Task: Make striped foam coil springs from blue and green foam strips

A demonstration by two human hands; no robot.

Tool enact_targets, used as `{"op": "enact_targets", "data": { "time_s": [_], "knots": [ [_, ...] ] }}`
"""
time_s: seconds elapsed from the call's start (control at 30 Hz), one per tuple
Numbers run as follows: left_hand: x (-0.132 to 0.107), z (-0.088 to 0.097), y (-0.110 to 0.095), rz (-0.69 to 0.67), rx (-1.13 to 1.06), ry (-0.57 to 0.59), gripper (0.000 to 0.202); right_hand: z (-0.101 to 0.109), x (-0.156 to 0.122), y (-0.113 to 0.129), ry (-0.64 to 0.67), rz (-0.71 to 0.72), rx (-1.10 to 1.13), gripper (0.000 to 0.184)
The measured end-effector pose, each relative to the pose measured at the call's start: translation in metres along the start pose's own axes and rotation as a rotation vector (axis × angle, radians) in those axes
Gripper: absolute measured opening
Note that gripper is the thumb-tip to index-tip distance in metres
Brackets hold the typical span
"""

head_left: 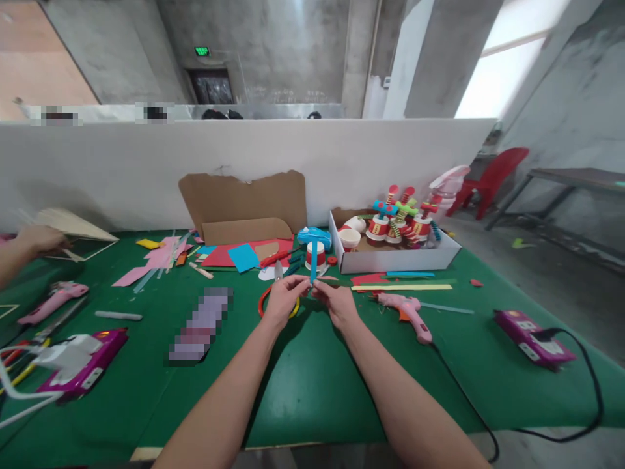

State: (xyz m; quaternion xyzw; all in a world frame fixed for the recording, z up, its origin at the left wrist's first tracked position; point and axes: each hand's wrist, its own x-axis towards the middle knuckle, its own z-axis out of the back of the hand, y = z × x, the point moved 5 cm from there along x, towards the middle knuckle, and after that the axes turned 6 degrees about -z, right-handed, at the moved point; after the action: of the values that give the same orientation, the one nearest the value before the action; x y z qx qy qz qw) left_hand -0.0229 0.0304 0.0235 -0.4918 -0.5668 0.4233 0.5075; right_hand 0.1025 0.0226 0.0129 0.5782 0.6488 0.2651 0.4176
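Observation:
Both hands meet at the middle of the table with their fingertips pinched together. A blue paper strip (314, 259) stands up between the fingertips of my left hand (286, 299) and my right hand (338, 301). A dark green strip (336, 283) runs out to the right from the same spot, over the fingers of my right hand. How the two strips join is hidden by the fingers. Scissors with red and yellow handles (263, 302) lie under and beside my left hand. Just behind the strips stands a red and white paper cup (317, 251).
A white box (398, 262) holds decorated cups. To the right lie a pink glue gun (407, 311), yellow strip (403, 287) and purple power strip (534, 339). A blurred-out flat object (201, 326) lies left. Another person's hand (46, 241) is at far left.

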Motion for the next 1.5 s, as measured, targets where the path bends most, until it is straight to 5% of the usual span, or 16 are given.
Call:
{"op": "enact_targets", "data": {
  "time_s": [0.3, 0.73, 1.0, 1.17, 1.5],
  "knots": [
    [-0.001, 0.003, 0.003, 0.012, 0.008, -0.105, 0.027, -0.003, 0.000, 0.002, 0.044, 0.027, -0.166, 0.021],
    [-0.003, -0.003, 0.008, 0.060, -0.059, -0.104, 0.033, -0.003, 0.002, 0.002, 0.034, 0.066, -0.205, 0.019],
    [0.002, 0.005, 0.008, 0.126, -0.178, -0.150, 0.038, 0.008, 0.008, 0.011, 0.039, 0.051, 0.066, 0.019],
    [0.000, -0.003, 0.009, 0.162, -0.227, -0.094, 0.037, 0.004, 0.008, -0.004, 0.075, -0.063, 0.008, 0.023],
    [-0.001, -0.003, 0.013, 0.112, -0.148, -0.111, 0.032, -0.005, 0.004, -0.010, 0.131, -0.076, 0.028, 0.027]
  ]
}}
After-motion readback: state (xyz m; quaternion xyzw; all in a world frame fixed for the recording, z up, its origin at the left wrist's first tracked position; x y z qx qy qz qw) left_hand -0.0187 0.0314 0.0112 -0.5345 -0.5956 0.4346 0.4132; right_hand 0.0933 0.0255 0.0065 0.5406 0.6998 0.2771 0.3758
